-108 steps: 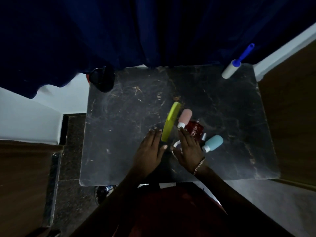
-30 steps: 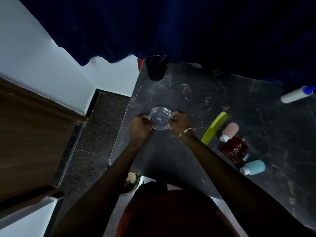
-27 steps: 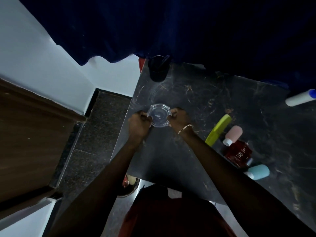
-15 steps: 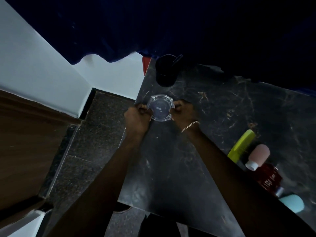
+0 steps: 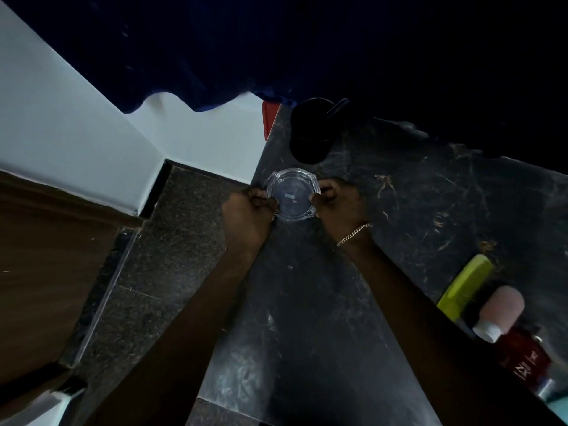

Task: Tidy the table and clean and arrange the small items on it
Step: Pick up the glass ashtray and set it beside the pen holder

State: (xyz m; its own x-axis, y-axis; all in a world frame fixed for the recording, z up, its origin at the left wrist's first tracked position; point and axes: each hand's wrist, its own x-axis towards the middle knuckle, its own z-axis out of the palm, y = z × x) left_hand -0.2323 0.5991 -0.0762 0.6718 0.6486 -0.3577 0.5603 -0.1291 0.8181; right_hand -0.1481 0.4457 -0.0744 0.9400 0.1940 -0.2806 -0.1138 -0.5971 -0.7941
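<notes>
We have the clear glass dish (image 5: 291, 195) between both hands at the far left corner of the table (image 5: 307, 318), just short of the black cup (image 5: 310, 130) that stands at the back edge. The left hand (image 5: 246, 219) pinches its left rim with fingers curled, and the right hand (image 5: 341, 207), a thin chain at its wrist, pinches the right rim the same way; we judge a two-sided hold suits a heavy, slippery piece being set down squarely near an edge. The light is dim, so we cannot tell whether the dish already rests on the stone or hangs just above it. It is thick moulded glass, roundish with notched corners and a shallow flat well, and it looks empty. The table top is dark polished marble with pale veins, smeared and dusty near us, so wiping looks yet to come. Well apart, at the near right, lie a yellow-green comb (image 5: 464, 287), a soft pink bottle (image 5: 501, 309) with a white cap, and a dark red bottle (image 5: 522, 358), close together as a group.
</notes>
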